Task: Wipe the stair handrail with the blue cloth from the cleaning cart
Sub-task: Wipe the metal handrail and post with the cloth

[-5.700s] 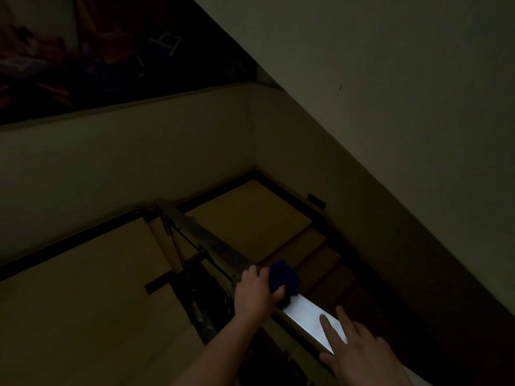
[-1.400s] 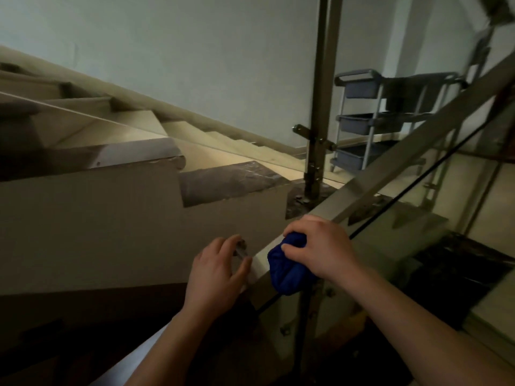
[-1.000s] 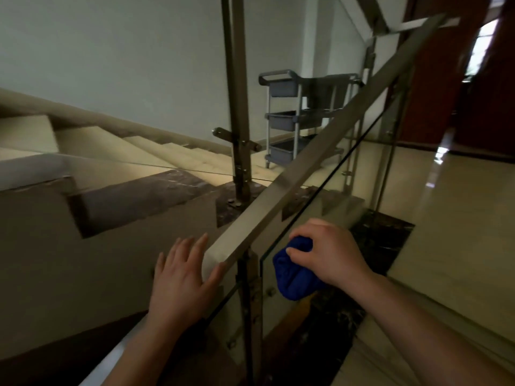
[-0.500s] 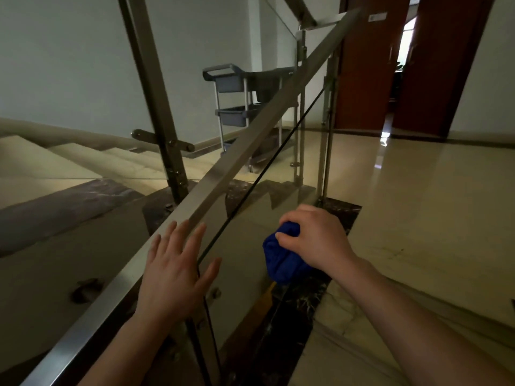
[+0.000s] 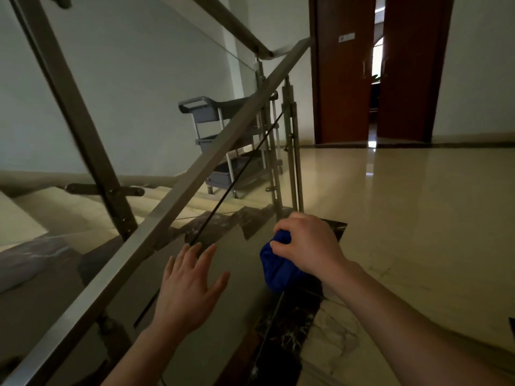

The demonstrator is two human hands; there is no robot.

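Our right hand (image 5: 308, 245) squeezes the balled blue cloth (image 5: 274, 267) beside the handrail (image 5: 178, 203), our left hand (image 5: 186, 289) is open, so we should press it flat on top.

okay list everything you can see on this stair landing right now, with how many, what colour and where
handrail: one, silver metal, sloping from lower left to upper right
posts: several, silver metal, under the handrail
glass panel: one, clear, below the handrail
cart: one, grey, three shelves, behind the railing by the wall
stairs: one flight, beige, left
floor: one, glossy beige, right
doors: two, reddish brown, far right, gap between them
cloth: one, blue, bunched in the right hand
left hand: open, fingers spread, beside the handrail
right hand: closed on the cloth, off the handrail
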